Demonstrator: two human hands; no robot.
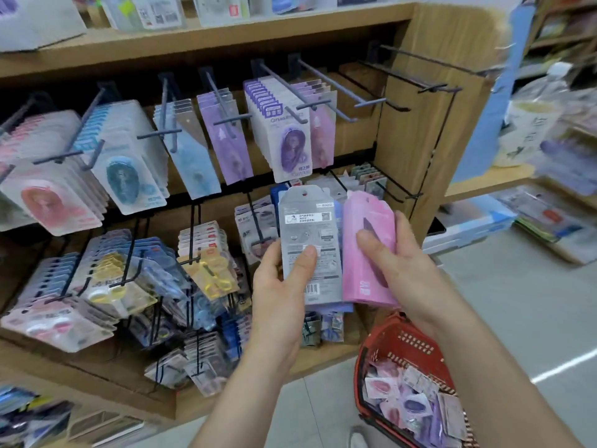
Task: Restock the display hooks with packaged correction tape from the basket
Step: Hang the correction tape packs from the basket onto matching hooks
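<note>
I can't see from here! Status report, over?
Left grip holds grey pack. Right grip holds pink packs. Basket has more. Empty hooks upper right, unblocked.

One wide-angle view, worn on the person's head, faces forward and down at a wooden display shelf (429, 92) close ahead, filling the left and centre of the frame. Forearms (258, 383) enter from the bottom edge — the left hand (281, 286) gripping a grey pack (308, 237), the right hand (403, 263) pink packs (361, 211), mid-frame. A red basket (384, 337) sits lower right, seen from above.
</note>
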